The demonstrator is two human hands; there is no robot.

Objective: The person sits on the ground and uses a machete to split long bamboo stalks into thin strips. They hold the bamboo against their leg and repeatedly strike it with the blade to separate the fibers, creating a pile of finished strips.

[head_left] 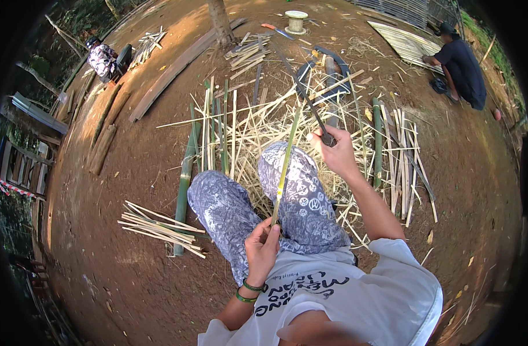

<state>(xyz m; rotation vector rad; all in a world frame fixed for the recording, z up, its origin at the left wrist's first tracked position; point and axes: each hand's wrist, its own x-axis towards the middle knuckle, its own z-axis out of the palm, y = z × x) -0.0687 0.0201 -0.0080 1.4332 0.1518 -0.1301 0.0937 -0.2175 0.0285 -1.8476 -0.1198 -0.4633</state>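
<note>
The left hand [262, 247] pinches a green bamboo strip [287, 162] running forward from it, far end nearer the right hand [337, 153], which grips a long-bladed knife [317, 115].

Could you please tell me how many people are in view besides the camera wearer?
2: a person in a patterned shirt, upper left, and a person in dark clothes, upper right, beside a slatted panel. Others may be hidden at the dark edges.

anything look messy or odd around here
Pale strips sprawl in a tangle beyond the knees, pointing every way, unlike the neater bundle at left. The green strip in the left hand shows no obvious damage.
</note>
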